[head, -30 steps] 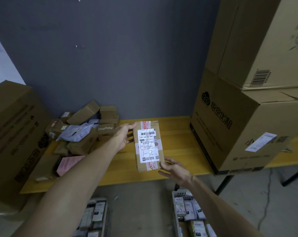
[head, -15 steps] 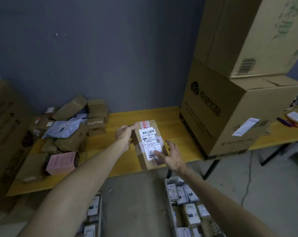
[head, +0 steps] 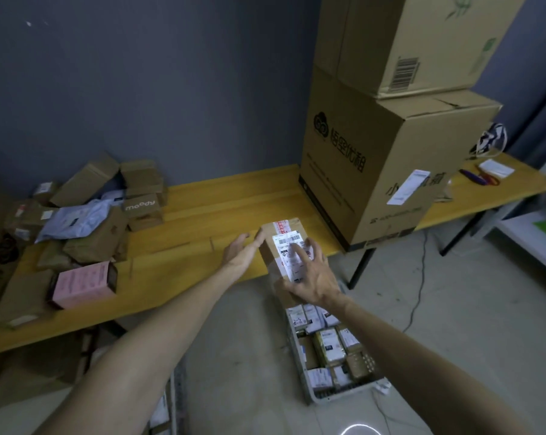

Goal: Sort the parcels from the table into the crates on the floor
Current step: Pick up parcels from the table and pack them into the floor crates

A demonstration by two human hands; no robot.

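Currently held: a brown oblong cardboard parcel [head: 268, 258] with a white printed shipping label is carried between both hands. It is tilted, with its far end over the table's near edge and its near end out past that edge.
Left hand: the left hand [head: 238, 254] is laid flat-palmed against the parcel's left side, with the fingers straight and the thumb raised near the far corner.
Right hand: the right hand [head: 312, 282] is spread wide over the label face. Its fingers [head: 297, 255] are fanned and only slightly bent, and finer contact is lost to motion blur.
Below the right hand: a grey plastic crate [head: 300, 365] is set on the concrete floor [head: 437, 309] and is packed with small labelled parcels.
Below the left forearm: a second grey crate [head: 175, 390] is only partly seen.
Under the left hand: a long yellow wooden table [head: 202, 208] is spread.
Well left of the left hand: a heap of brown cardboard parcels [head: 93, 246] is piled on the table, with a pale grey mailer bag [head: 74, 219] draped on it and a pink rectangular carton [head: 80, 284] laid at its near side.
Beyond the right hand: two large brown cardboard cartons [head: 384, 158] are stacked on the table, near the parcel's far end.
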